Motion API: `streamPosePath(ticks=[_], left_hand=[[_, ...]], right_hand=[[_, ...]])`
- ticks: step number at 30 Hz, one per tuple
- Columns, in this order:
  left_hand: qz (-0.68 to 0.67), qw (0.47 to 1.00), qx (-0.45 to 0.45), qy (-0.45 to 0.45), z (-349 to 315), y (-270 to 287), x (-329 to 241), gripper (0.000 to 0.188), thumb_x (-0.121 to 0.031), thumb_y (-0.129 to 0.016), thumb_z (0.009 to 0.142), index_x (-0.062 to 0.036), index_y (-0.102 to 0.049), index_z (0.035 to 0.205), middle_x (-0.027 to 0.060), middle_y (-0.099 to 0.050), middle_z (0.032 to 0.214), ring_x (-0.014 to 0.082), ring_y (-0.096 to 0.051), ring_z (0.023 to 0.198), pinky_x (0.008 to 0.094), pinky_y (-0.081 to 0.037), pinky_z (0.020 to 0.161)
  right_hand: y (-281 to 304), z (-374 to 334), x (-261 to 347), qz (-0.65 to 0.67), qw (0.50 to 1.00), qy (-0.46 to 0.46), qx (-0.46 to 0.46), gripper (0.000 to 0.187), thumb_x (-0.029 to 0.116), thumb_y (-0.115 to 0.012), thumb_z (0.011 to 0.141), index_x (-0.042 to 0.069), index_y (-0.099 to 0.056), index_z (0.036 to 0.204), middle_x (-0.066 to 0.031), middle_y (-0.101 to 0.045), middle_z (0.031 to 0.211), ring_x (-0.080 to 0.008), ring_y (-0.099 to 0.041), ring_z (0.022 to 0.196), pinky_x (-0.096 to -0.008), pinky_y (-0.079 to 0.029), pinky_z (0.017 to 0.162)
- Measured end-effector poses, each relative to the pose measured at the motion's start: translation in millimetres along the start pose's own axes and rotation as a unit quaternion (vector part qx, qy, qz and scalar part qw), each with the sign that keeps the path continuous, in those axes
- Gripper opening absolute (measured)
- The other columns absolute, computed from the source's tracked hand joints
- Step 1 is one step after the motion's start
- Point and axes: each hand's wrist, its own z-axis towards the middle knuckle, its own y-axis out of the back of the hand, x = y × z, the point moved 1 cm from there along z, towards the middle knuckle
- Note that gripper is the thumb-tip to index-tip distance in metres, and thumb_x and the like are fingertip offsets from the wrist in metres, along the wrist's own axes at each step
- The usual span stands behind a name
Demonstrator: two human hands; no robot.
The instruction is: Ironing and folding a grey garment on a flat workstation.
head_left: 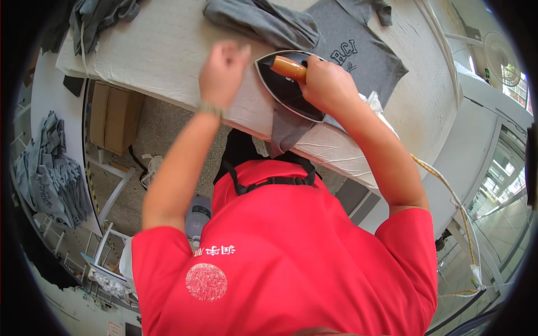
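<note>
My right hand is wrapped round the orange-brown handle of a pressing iron, which has a dark top and a pale rim. The iron is over the near part of a grey garment with dark lettering, laid on a pale cloth-covered table. A grey flap of cloth hangs over the near edge below the iron. To the left of the iron is my left hand, slightly blurred, over the table, its thumb apart from its curled fingers and no object visible in it. Another grey fabric piece lies bunched beyond the iron.
More grey garments lie at the table's far left corner. A stack of grey garments hangs at the left. Below the table stand a cardboard box and a clear plastic bottle. A yellowish hose runs down at the right.
</note>
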Motion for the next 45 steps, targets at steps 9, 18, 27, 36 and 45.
streamPosePath(ticks=[9,18,27,36,45], left_hand=[[0.025,0.975,0.164,0.151,-217.0,-54.7,63.7,0.037,-0.023,-0.074,0.100,0.0040,-0.063,0.123,0.0082,-0.073,0.105,0.0118,-0.068,0.092,0.0294,-0.055,0.083],[-0.205,0.970,-0.105,0.083,-262.4,-115.8,115.3,0.021,-0.022,-0.063,0.107,-0.0011,-0.063,0.105,0.0026,-0.066,0.089,0.0109,-0.063,0.082,0.0286,-0.051,0.076],[-0.098,0.971,-0.217,-0.034,-230.7,-90.5,105.9,0.023,-0.025,-0.063,0.109,-0.0022,-0.064,0.105,-0.0007,-0.066,0.092,0.0059,-0.057,0.084,0.0245,-0.049,0.075],[0.326,0.942,-0.064,-0.048,-170.3,-35.1,26.8,0.024,-0.024,-0.070,0.102,-0.0029,-0.068,0.112,0.0092,-0.073,0.103,0.0194,-0.068,0.089,0.0350,-0.055,0.083],[0.332,0.762,0.194,-0.521,-153.7,-242.8,-35.8,0.071,-0.036,-0.073,0.093,-0.0072,-0.050,0.154,0.0159,-0.042,0.164,0.0343,-0.034,0.155,0.0518,-0.025,0.127]], right_hand=[[18.1,19.0,-0.9,-0.059,0.962,0.252,0.090,0.032,0.032,-0.071,0.096,0.003,-0.069,0.107,-0.0218,-0.075,0.096,-0.0439,-0.071,0.094,-0.0517,-0.056,0.082],[4.7,-19.0,-31.1,-0.083,0.954,0.273,0.091,0.036,0.037,-0.071,0.096,0.001,-0.073,0.102,-0.0222,-0.075,0.098,-0.0433,-0.072,0.094,-0.0503,-0.057,0.083],[-19.2,-108.8,-167.2,-0.020,0.988,0.132,0.081,0.040,0.040,-0.071,0.096,0.002,-0.068,0.110,-0.0243,-0.074,0.099,-0.0458,-0.071,0.095,-0.0532,-0.055,0.082],[-63.8,-203.4,-298.6,0.008,0.998,-0.015,0.055,0.038,0.032,-0.070,0.095,0.003,-0.064,0.119,-0.0227,-0.074,0.095,-0.0434,-0.071,0.094,-0.0525,-0.056,0.082],[-74.9,-221.8,-344.0,0.137,0.975,-0.160,-0.071,0.051,0.031,-0.075,0.092,0.005,-0.062,0.135,-0.0263,-0.074,0.103,-0.0451,-0.071,0.097,-0.0504,-0.056,0.085]])
